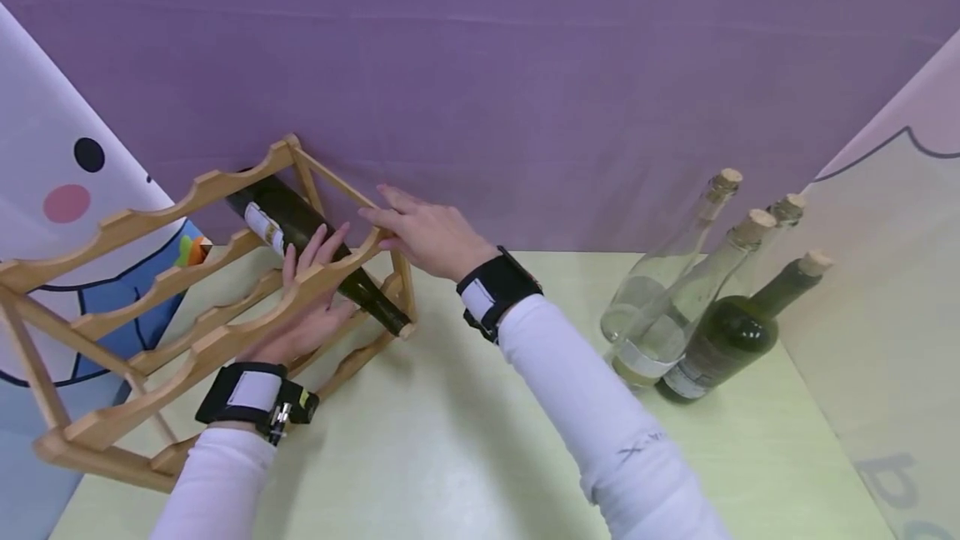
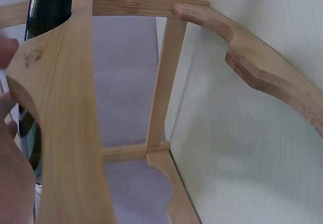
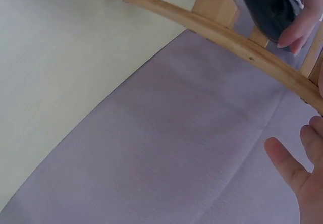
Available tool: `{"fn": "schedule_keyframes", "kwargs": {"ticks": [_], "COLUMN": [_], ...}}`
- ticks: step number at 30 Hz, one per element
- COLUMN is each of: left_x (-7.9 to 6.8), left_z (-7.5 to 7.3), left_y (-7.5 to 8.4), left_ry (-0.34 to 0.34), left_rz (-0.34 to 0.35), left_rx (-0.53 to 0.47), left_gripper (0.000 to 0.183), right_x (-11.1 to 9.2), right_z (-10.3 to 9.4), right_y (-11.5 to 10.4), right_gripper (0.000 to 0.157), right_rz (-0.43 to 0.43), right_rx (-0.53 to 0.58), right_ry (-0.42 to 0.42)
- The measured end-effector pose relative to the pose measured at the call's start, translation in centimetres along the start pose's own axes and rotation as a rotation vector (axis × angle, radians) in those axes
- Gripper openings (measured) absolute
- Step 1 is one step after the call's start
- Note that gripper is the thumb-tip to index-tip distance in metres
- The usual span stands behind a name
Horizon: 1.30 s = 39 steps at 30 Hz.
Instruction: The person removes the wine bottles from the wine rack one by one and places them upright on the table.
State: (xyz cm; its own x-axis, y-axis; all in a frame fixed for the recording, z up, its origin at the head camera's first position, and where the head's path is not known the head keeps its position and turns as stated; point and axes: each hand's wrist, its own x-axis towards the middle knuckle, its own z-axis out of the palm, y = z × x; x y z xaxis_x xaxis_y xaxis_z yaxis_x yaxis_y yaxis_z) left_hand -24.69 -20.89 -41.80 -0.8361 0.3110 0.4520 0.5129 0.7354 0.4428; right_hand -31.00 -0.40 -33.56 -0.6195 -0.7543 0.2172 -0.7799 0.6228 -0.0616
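A dark green wine bottle [image 1: 296, 215] with a white label and a cork lies slanted across the right end of a wooden wine rack [image 1: 213, 348], its neck to the front right. My left hand [image 1: 300, 332] reaches through the rack from the front, with spread fingers against the bottle's side. In the right wrist view, those fingertips [image 3: 292, 40] lie by the bottle's dark base. My right hand [image 1: 435, 232] rests at the rack's upper right end, its fingers extended over the end bar. The left wrist view shows part of the bottle [image 2: 53, 4] behind a wooden rail.
Several corked bottles stand grouped at the right of the pale table [image 1: 420, 457]: clear ones such as the front clear bottle [image 1: 671, 323], and a green bottle [image 1: 731, 336]. A purple cloth [image 1: 480, 107] hangs behind; printed panels flank both sides.
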Motion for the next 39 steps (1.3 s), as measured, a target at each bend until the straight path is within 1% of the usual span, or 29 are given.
{"fn": "schedule_keyframes", "kwargs": {"ticks": [3,6,9,13,18,20,21,23,26,30,32,33,36,39], "left_x": [0.3,0.7,1.0,1.0,1.1,1.2,1.3,1.5,1.7,1.7,1.8,1.8,1.8,1.9], "left_z": [-0.4,-1.0,-1.4,-1.6,-1.0,-1.0,-0.9,-0.9,-0.5,-0.1,-0.3,-0.2,0.0,0.3], "left_y": [0.1,0.3,0.5,0.4,-0.3,-0.3,-0.7,-0.5,-0.9,-1.5,-1.4,-1.5,-2.1,-2.8], "left_ry": [-0.046,-0.052,-0.03,0.003,0.056,0.071,0.069,0.064,0.06,0.083,0.088,0.095,0.082,0.071], "left_rz": [-0.024,-0.033,-0.032,-0.023,0.046,0.077,0.088,0.095,0.097,0.111,0.121,0.133,0.148,0.153], "left_rx": [0.075,0.158,0.246,0.302,0.345,0.361,0.367,0.382,0.392,0.4,0.415,0.421,0.43,0.443], "left_gripper": [0.069,0.069,0.065,0.06,0.046,0.044,0.044,0.044,0.046,0.048,0.049,0.05,0.05,0.046], "right_x": [0.0,0.1,0.1,0.2,0.4,0.5,0.5,0.6,0.6,0.7,0.7,0.7,0.7,0.6], "right_z": [0.1,0.1,0.1,0.1,0.1,0.2,0.2,0.3,0.4,0.4,0.4,0.4,0.3,0.2], "right_y": [-0.1,-0.1,0.0,-0.2,-0.6,-0.6,-0.7,-0.6,-0.6,-0.6,-0.7,-0.8,-0.9,-0.9], "right_gripper": [0.051,0.054,0.056,0.058,0.055,0.055,0.054,0.052,0.049,0.045,0.044,0.044,0.042,0.041], "right_rz": [-0.004,-0.011,-0.012,0.014,0.056,0.06,0.06,0.064,0.072,0.093,0.101,0.105,0.109,0.109], "right_rx": [0.003,0.006,0.009,0.024,0.087,0.117,0.135,0.167,0.195,0.21,0.216,0.219,0.226,0.227], "right_ry": [-0.007,-0.011,-0.012,-0.047,-0.115,-0.134,-0.142,-0.149,-0.156,-0.164,-0.168,-0.17,-0.173,-0.171]}}
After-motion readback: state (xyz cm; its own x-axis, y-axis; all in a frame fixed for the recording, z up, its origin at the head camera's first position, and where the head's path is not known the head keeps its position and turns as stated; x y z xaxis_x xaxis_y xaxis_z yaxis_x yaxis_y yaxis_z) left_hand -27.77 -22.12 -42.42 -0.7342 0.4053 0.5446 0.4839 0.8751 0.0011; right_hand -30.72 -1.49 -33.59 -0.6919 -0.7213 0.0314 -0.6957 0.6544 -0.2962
